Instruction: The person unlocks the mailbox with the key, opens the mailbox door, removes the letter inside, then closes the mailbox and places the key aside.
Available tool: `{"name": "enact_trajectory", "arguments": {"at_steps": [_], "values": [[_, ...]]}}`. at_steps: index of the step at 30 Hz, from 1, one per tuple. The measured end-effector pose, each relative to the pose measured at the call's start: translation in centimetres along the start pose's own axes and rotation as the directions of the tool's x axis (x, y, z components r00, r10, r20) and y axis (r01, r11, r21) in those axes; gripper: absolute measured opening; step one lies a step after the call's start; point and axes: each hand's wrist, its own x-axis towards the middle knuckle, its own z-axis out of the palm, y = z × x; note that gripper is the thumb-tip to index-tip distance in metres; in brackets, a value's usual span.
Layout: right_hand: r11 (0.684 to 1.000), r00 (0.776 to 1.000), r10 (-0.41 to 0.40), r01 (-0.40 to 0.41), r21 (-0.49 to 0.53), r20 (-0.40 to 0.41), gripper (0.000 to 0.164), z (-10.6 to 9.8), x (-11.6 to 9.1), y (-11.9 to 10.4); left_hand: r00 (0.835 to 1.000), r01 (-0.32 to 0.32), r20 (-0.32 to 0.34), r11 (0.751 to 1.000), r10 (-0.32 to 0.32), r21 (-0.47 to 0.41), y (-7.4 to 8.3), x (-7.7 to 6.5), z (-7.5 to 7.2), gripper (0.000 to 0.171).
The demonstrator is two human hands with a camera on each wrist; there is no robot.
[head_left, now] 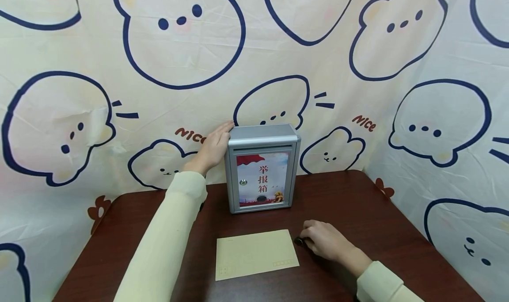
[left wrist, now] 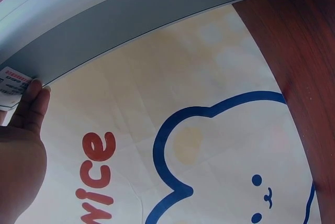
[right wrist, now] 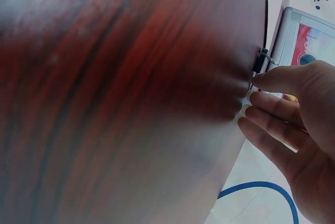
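A grey metal box point(head_left: 263, 178) with a lock and a picture panel with red characters on its front stands upright on the table. My left hand point(head_left: 212, 148) rests against its upper left side. In the left wrist view the fingers point(left wrist: 35, 106) look straight, by a white label point(left wrist: 13, 85) on the grey side panel. My right hand point(head_left: 324, 241) is down at the tabletop, its fingertips at a small black object point(head_left: 299, 241). A thin metal part shows on that object point(right wrist: 260, 60) in the right wrist view. Whether the fingers pinch it is unclear.
A pale yellow envelope point(head_left: 256, 254) lies flat on the dark brown table point(head_left: 334, 191), in front of the box and left of my right hand. A cloth point(head_left: 183, 107) printed with cartoon bears hangs behind the table and along its sides.
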Motion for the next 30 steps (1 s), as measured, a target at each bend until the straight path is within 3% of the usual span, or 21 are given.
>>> {"name": "enact_trajectory", "arguments": {"at_steps": [16, 30], "values": [[1.0, 1.0, 0.002, -0.002, 0.03, 0.016, 0.021, -0.3, -0.4, 0.4, 1.0, 0.005, 0.013, 1.0, -0.005, -0.004, 0.1, -0.1, 0.0, 0.058], [0.989, 0.985, 0.141, -0.144, -0.021, -0.101, 0.017, -2.5, -0.6, 1.4, 1.0, -0.007, 0.019, 1.0, 0.008, -0.014, -0.1, 0.0, 0.0, 0.058]]}}
